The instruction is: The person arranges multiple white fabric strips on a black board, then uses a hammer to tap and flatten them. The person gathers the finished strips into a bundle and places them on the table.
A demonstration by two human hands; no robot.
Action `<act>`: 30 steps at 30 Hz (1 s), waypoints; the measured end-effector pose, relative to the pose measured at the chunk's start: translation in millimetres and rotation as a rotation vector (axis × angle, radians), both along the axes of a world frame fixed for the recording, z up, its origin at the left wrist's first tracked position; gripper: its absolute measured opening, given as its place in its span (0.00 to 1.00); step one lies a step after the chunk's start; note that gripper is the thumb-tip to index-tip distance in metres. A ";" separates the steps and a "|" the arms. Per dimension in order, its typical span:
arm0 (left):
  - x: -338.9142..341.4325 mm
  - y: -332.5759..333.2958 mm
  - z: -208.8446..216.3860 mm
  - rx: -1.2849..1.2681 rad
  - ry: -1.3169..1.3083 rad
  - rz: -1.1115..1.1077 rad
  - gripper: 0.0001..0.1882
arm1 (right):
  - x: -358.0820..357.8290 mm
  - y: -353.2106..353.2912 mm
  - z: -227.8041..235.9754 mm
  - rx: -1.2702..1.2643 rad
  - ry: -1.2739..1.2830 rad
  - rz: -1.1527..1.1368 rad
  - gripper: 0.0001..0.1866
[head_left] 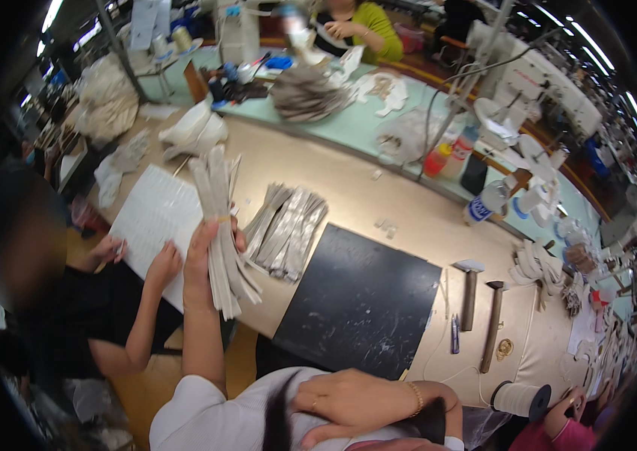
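Note:
My left hand point(197, 252) is raised over the left part of the table, wrapped round a bundle of long grey-beige strips point(221, 259). A thin yellowish band circles the bundle near its middle, and its lower ends fan out. Just right of it, more grey strips point(286, 233) lie in a pile on the table. My right hand point(352, 402) rests against my white shirt point(221, 428), empty, its fingers stretched out; a bracelet is on its wrist. In front of me lies a dark, scuffed square mat point(360, 301).
At left, a co-worker's hands point(161, 263) are at a white sheet point(155, 210). Two hammers point(469, 301), a pen point(455, 334) and a thread spool point(521, 400) lie right of the mat. Beyond are a clear bottle point(487, 203), squeeze bottles point(439, 159) and a grey bundle point(307, 92).

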State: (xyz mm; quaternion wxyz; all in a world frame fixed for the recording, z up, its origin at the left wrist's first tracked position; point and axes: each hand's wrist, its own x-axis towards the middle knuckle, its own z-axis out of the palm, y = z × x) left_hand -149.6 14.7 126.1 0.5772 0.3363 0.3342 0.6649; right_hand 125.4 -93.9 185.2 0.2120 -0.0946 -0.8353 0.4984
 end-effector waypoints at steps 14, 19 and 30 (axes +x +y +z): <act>-28.5 103.8 -60.1 -0.251 1.055 -0.061 0.29 | 3.1 21.3 2.9 -0.072 -0.221 0.303 0.26; -5.7 119.4 -109.7 -0.236 1.552 -0.145 0.35 | 9.7 4.8 -7.0 -0.177 -0.096 0.138 0.22; 100.8 51.1 -83.2 0.276 1.328 0.088 0.27 | 32.5 6.7 -9.9 -0.137 0.011 0.269 0.17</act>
